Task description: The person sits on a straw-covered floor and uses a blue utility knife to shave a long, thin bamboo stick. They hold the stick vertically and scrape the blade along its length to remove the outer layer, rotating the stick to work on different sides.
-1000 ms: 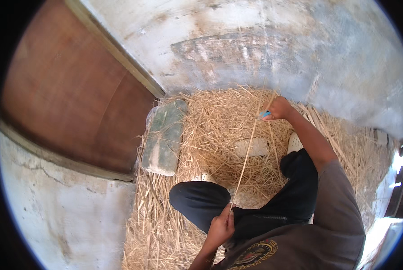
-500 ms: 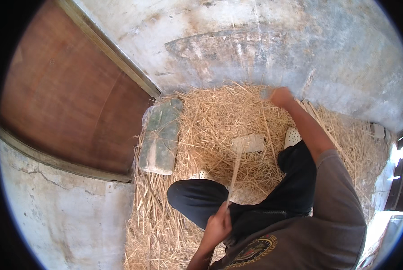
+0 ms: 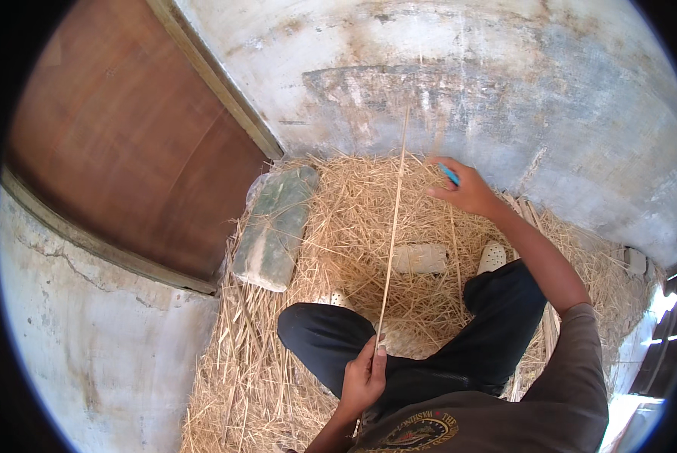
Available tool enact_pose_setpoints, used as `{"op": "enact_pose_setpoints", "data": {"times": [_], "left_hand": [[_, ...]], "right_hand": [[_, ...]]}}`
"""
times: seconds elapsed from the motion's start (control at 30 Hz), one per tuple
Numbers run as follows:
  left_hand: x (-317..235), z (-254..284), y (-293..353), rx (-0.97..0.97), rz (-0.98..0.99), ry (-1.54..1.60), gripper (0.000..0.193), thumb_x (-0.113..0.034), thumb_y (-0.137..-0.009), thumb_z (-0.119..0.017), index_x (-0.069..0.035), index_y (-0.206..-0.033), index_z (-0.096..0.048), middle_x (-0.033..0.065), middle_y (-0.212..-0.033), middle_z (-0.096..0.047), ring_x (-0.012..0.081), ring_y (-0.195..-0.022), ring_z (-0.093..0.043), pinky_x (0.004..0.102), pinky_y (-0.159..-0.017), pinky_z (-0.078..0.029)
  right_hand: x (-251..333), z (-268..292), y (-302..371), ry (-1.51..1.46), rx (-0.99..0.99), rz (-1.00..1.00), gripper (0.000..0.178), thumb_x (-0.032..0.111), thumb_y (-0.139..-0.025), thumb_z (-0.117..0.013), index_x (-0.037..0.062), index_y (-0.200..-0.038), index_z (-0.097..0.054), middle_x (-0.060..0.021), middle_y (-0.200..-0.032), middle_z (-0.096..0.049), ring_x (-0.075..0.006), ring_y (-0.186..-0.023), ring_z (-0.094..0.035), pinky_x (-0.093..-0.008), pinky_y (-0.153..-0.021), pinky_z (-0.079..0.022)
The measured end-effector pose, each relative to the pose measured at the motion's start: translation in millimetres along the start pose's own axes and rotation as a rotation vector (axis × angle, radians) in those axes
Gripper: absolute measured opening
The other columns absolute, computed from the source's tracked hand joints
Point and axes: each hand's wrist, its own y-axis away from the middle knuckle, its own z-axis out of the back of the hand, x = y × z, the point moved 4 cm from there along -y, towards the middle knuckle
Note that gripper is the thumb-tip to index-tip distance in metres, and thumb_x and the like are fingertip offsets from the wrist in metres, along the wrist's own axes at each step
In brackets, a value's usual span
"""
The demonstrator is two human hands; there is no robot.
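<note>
Near my lap, my left hand point(image 3: 364, 375) is closed, its thumb and fingers pinching the lower end of a thin pale strip point(image 3: 393, 235) that looks like split bamboo or cane. The strip points away from me, over the straw and up across the foot of the wall. Further off on the right, my right hand point(image 3: 465, 189) has a small blue object point(image 3: 449, 174) in its grip; its exact kind cannot be made out. Thumb and forefinger of that hand stand apart, a short way to the right of the strip and not touching it.
Loose straw point(image 3: 353, 204) covers the ground. A greenish stone-like block point(image 3: 274, 226) lies at left, and a pale brick point(image 3: 420, 258) sits between my feet in cream perforated shoes point(image 3: 492, 257). A stained wall point(image 3: 459, 90) rises ahead, with a brown door-like panel point(image 3: 127, 143) at left.
The strip, blurred before, now shows sharply along its length. My right thumb and forefinger have spread apart around the blue object. The whole view has shifted slightly.
</note>
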Motion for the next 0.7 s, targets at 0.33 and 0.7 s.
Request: {"op": "enact_pose_setpoints", "data": {"times": [0.33,0.7], "left_hand": [[10.2,-14.8,16.3,0.115,-0.026,0.171,0.032,-0.02,-0.099,-0.053,0.001,-0.122,-0.056,-0.0034,-0.06,-0.041,0.0026,-0.056,-0.035,0.0206,-0.051,-0.031],[34.6,-37.0,-0.4,0.361,0.414,0.965,0.037,-0.028,-0.106,-0.032,-0.001,-0.119,-0.055,-0.0025,-0.053,-0.034,0.006,-0.044,-0.031,0.0216,-0.046,-0.029]], "right_hand": [[-39.8,-30.9,-41.9,-1.129,-0.019,-0.489,0.024,0.025,-0.093,-0.062,0.006,-0.082,-0.052,0.0038,-0.058,-0.043,-0.0058,-0.037,-0.032,-0.0253,-0.036,-0.028],[-56.7,-19.8,-37.8,-1.17,-0.077,-0.505,0.025,0.027,-0.089,-0.068,0.0071,-0.087,-0.053,0.0049,-0.06,-0.044,-0.0038,-0.038,-0.031,-0.0228,-0.036,-0.027]]}}
